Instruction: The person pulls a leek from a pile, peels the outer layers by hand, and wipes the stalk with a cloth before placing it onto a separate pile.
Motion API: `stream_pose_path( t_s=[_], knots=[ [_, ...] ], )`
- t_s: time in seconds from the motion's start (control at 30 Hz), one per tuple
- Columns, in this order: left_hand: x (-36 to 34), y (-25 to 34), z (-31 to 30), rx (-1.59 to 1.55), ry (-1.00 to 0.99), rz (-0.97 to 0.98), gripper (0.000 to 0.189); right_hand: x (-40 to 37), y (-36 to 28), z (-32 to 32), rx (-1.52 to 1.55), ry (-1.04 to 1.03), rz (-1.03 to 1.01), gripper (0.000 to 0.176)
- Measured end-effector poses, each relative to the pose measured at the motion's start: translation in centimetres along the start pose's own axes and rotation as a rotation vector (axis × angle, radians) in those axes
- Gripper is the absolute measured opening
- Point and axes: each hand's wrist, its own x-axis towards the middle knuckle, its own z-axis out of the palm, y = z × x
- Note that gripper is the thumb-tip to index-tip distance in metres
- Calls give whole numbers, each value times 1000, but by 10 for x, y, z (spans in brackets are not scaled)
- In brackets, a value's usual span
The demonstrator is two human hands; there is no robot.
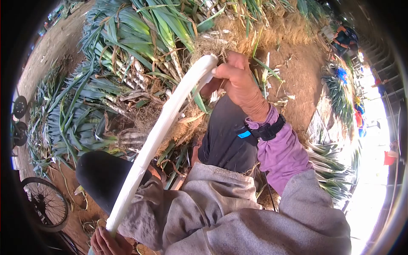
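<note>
A long white leek (159, 129) stretches diagonally across my lap, its stem bare and smooth. At the lower left, my left hand (111, 243) has its fingers wrapped round the end where the white turns pale green. Up at the root end my right hand (243, 83) is closed, thumb and fingers pinching right at the leek's tip. A thin white strip of its outer layer (205, 79) hangs beside the stem there. Dry roots (211, 46) show just behind that tip.
Piled leeks (121, 36) with green leaves and dry roots fill the ground ahead and to the left. More leeks (333, 168) lie at the right. A wheel (46, 204) stands at the lower left. Bare soil (297, 72) shows at the right, with leaf scraps.
</note>
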Motion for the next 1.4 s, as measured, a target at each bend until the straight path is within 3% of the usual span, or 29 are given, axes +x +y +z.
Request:
stream_pose_path(
  t_s=[0.37, 0.57, 0.67, 0.77, 0.83, 0.9, 0.97, 1.1, 1.27, 1.37, 1.4],
  knots=[
    [-6, -14, -2, -145, -59, -31, 26, -8, -5, 9, -123, -64, -88, 30],
    [-20, -28, -2, -199, -137, -18, 31, -17, -7, 16, -351, 24, -83, 22],
    [-31, -38, -2, -297, -195, -40, 35, -15, -3, 15, -240, -5, -94, 17],
    [-35, -50, -2, -520, -241, -80, 40, -10, -2, 5, -222, -92, -28, 23],
    [-32, -53, -3, -513, -249, -37, 37, -3, 25, -3, -200, -52, -173, 29],
    [-23, -53, -6, -584, -301, -49, 33, -3, 23, 4, -93, -46, -192, 36],
    [-12, -53, -9, -732, -399, -115, 27, -8, 12, 10, 101, -74, -86, 43],
    [-16, -64, -1, -1025, -622, -316, 22, -11, 8, 7, 35, -181, 24, 51],
    [-13, -70, 15, -1034, -688, -157, 26, -19, 13, 13, -127, -49, -35, 59],
    [-11, -74, 25, -1046, -674, -4, 29, -19, 6, 13, -241, -98, 18, 66],
    [-9, -75, 27, -1063, -729, -46, 30, -19, 5, 12, -294, -105, 9, 52]
  ],
)
